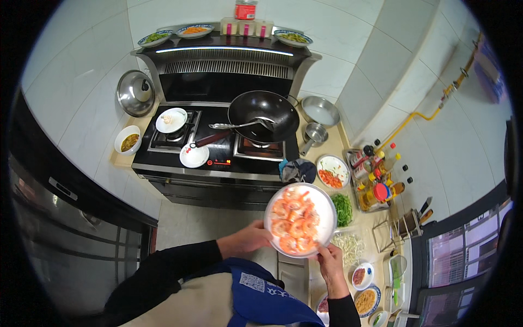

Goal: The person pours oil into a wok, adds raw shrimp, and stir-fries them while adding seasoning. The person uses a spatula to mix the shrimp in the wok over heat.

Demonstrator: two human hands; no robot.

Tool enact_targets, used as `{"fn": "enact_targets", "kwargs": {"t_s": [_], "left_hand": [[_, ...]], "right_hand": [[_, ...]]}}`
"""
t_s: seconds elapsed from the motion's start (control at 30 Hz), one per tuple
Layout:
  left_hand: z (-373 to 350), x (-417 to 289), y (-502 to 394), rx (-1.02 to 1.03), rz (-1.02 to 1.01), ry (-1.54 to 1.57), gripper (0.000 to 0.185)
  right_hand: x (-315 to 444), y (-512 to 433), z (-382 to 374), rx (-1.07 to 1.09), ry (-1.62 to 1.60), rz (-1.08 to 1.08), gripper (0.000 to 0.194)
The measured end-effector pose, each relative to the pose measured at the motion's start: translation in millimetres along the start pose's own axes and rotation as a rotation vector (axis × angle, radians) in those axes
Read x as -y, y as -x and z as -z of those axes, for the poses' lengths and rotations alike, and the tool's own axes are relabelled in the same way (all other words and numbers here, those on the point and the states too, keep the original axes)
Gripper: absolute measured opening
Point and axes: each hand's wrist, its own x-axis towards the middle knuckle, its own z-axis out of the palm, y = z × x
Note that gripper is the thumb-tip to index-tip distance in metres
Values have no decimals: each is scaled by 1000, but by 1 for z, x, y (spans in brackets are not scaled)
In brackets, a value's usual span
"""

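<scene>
A round white dish (328,212) of pink-orange shrimp (295,220) is held up in front of my apron, between both hands. My left hand (250,237) grips its left rim. On the lower right edge is my right hand (330,261), thumb over the rim. Beyond the dish, a black wok (263,104) rests on the right burner, its dark wooden handle (214,139) pointing left. A metal spatula (241,125) lies inside the wok, its handle over the rim.
White plates (171,120) sit on the left burner and the stove's front. Along the right counter stand sauce bottles (378,171), a plate of chopped red pepper (331,176), cut greens (341,208), bean sprouts (349,248) and a knife rack (402,229). A dark cloth (300,171) lies at the stove's right corner.
</scene>
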Motion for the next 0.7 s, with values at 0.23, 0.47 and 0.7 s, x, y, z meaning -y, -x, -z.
{"fn": "enact_targets", "kwargs": {"t_s": [0.23,0.47,0.7], "left_hand": [[110,-112,61,-166,-311,132,64],[136,-169,112,-419,-671,118,79],[128,-177,111,-643,-886,142,89]], "right_hand": [[26,-154,-114,220,243,45,27],[27,-311,-264,370,1032,900,55],[11,-396,-368,575,1482,1183,58]]}}
